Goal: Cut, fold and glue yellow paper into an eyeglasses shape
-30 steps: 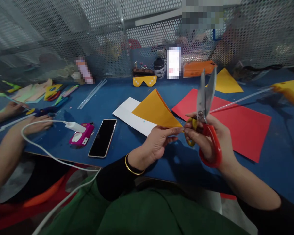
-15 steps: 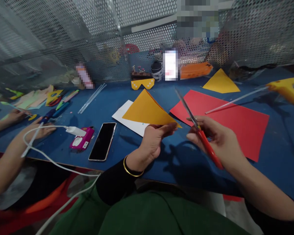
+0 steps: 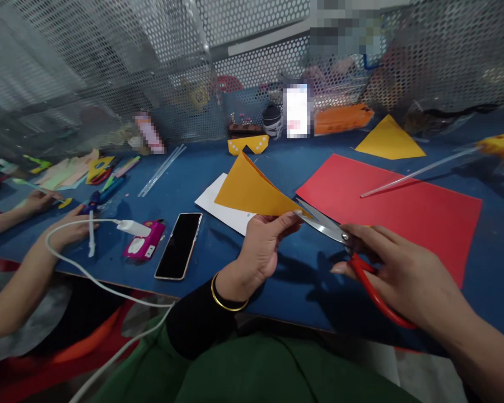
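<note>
Orange folded paper (image 3: 252, 190) is pinched at its corner in my left hand (image 3: 262, 246). My right hand (image 3: 403, 274) has its grip closed around red-handled scissors (image 3: 353, 257), blades at the paper's tip above the blue bench (image 3: 277, 274). No writing is readable.

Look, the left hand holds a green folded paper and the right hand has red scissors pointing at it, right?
Not quite: the folded paper in the left hand is orange, not green. The head view shows it. The right hand does hold red scissors pointing at it.

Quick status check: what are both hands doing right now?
Left hand pinching folded orange paper. Right hand gripping red-handled scissors, blade tips at the paper's corner. Nothing between them.
</note>
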{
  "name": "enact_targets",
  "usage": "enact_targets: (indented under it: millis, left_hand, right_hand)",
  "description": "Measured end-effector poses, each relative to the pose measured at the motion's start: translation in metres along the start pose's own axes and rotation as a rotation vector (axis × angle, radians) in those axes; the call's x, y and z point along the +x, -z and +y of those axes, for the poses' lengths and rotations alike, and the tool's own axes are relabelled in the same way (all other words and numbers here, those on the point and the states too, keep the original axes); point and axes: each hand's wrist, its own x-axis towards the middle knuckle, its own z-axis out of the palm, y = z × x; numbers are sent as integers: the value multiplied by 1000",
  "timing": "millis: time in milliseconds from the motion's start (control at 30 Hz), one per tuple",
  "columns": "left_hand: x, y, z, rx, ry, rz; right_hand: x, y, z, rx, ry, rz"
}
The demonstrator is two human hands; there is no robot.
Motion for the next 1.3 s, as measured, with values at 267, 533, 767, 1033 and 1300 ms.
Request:
enact_targets:
  millis: [267,533,767,1033,1300]
  left_hand:
    - [0,0,0,-6,19,2]
    - [0,0,-1,12,22,-6]
    - [1,0,0,-21,25,-23]
    - [2,0,0,-10,53,-11]
    - [3,2,0,1,63,-30]
  right_hand:
    - [1,-2,-1,-62,70,-4]
    - [0,-3,-1,-86,106,5]
    - [1,-3,-4,-129,157,43]
    - [-2,-4,-4,-147,190,69]
    - [-3,-7,-9,-187,209,128]
